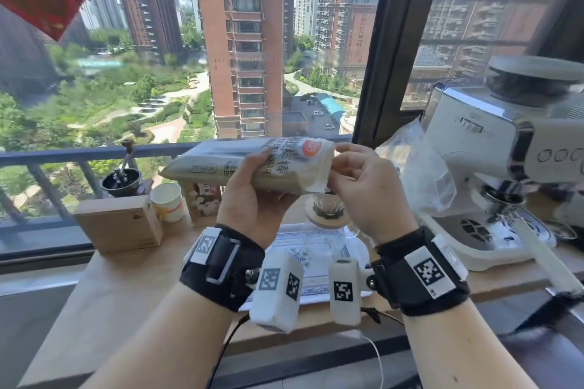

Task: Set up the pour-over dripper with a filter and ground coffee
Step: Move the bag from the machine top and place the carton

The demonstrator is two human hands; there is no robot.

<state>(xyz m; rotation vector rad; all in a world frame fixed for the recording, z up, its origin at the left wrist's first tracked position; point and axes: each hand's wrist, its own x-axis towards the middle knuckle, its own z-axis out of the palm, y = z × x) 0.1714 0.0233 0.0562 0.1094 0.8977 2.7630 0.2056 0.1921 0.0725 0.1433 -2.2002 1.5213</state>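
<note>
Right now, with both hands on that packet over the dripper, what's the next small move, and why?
Probably pull the packet's open end apart with the right hand. The left hand grips the packet mid-body, right fingers pinch its end, and the glass dripper below looks empty, though partly hidden.

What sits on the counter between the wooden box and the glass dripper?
In the head view, a paper cup, then a small printed box, sit between the wooden box and glass dripper.
</note>
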